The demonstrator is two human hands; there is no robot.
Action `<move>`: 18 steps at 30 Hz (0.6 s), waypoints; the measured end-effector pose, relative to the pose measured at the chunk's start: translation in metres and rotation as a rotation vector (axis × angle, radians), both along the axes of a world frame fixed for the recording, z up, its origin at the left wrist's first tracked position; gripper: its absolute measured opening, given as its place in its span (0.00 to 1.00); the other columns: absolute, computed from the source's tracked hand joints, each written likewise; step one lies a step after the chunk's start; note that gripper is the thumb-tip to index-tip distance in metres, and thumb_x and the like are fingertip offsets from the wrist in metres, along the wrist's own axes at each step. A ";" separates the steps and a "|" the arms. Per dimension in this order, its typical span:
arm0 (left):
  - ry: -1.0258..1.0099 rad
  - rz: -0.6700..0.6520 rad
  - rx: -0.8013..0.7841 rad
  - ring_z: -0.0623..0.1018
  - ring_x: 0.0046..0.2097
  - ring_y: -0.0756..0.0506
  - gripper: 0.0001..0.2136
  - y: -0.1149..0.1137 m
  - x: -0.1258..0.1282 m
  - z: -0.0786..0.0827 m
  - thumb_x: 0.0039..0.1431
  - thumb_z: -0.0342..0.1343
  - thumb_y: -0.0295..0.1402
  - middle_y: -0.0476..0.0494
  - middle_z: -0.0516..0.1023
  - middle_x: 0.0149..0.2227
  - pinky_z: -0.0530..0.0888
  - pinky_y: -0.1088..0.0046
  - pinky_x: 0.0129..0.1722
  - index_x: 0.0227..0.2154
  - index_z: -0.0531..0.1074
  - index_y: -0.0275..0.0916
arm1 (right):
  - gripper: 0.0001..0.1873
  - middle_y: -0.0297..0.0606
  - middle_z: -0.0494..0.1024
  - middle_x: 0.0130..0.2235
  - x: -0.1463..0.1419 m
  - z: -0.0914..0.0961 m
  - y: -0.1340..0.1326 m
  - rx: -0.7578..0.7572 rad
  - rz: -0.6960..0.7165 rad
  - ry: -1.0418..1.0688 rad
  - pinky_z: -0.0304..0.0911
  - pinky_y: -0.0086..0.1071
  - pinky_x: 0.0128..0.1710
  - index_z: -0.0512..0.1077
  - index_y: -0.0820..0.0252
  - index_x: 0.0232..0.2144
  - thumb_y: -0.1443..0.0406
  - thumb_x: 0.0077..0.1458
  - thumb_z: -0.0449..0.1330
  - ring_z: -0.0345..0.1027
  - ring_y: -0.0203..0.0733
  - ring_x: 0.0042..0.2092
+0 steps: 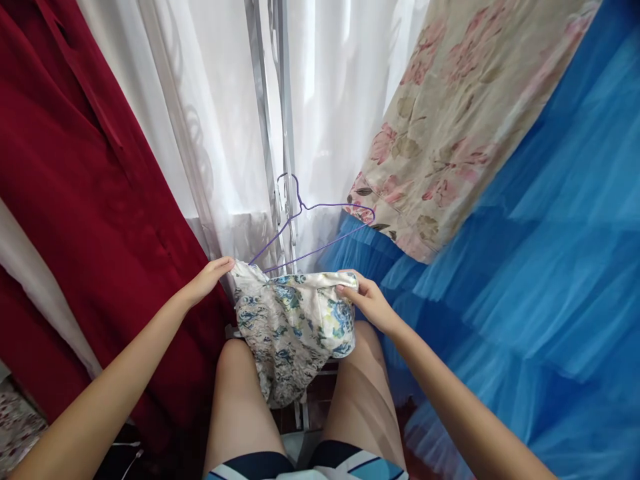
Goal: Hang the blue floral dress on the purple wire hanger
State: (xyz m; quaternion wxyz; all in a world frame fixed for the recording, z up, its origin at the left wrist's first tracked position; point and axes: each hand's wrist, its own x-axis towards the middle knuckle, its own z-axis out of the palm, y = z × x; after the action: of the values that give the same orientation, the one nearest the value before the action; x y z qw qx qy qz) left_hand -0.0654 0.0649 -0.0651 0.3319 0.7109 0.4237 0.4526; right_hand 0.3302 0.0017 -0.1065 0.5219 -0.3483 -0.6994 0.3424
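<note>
A white garment [287, 327] with blue and green flowers hangs between my two hands, above and in front of my knees. At its upper left corner my left hand [213, 273] pinches the fabric. My right hand [367, 297] grips the upper right edge, thumb over the cloth. A thin purple hanger [337, 205] is tilted behind and above the garment. Its left end runs into the garment's top left part, while its right end sticks out free. The hook is up by a metal pole; whether it hangs on the pole I cannot tell.
Dark red cloth [100, 200] hangs at the left and white curtains [225, 120] at the back. A metal pole [287, 100] stands in the middle. To the right hang a beige floral cloth [430, 147] and blue ruffled tulle [540, 287].
</note>
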 end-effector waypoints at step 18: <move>0.242 -0.008 0.215 0.67 0.32 0.48 0.15 -0.034 0.023 0.041 0.65 0.47 0.45 0.49 0.67 0.29 0.65 0.74 0.33 0.30 0.66 0.39 | 0.10 0.28 0.61 0.23 -0.054 0.002 0.052 0.061 0.068 -0.115 0.51 0.27 0.28 0.67 0.61 0.25 0.61 0.54 0.57 0.53 0.34 0.27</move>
State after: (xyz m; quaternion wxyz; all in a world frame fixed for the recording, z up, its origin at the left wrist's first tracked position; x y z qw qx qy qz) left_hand -0.0428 0.0307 -0.0240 0.2024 0.7933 0.4069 0.4052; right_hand 0.2763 0.0539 -0.1049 0.4793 -0.3273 -0.7498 0.3177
